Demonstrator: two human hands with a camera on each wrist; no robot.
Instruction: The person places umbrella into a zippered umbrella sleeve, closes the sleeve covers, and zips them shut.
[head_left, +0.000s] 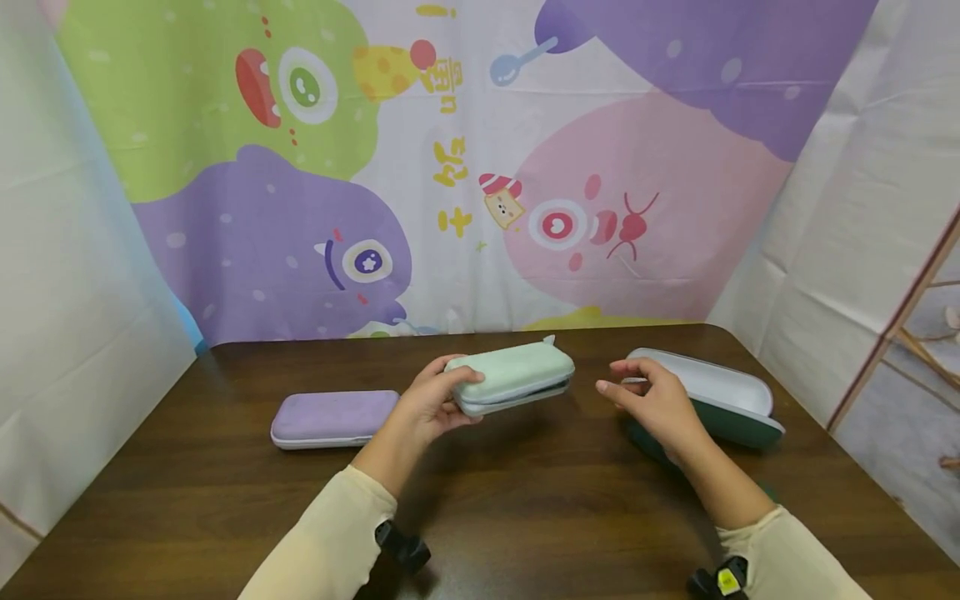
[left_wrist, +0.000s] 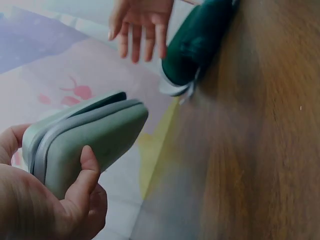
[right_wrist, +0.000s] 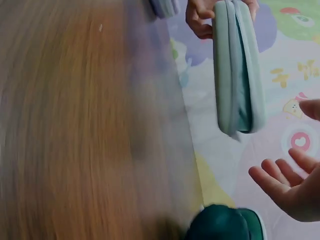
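In the head view, my left hand (head_left: 429, 402) grips one end of a mint-green zip pencil case (head_left: 517, 368), thumb on top, above the table. A gap shows along its zipped side at the far end, and a small pull tab sticks up at a corner. The left wrist view shows the same case (left_wrist: 100, 142) held between thumb and fingers. Held apart from it, my right hand (head_left: 658, 404) has relaxed fingers with nothing in them. Beside and partly behind that hand lies a dark green case (head_left: 738, 427), opened, its pale lining showing; the hand hides part of it.
A purple case (head_left: 333, 414), closed, lies on the brown wooden table (head_left: 517, 517) at the left, its right end near my left wrist. A cartoon-print cloth (head_left: 450, 283) hangs behind the table's far edge. Pale cloths stand at both sides.
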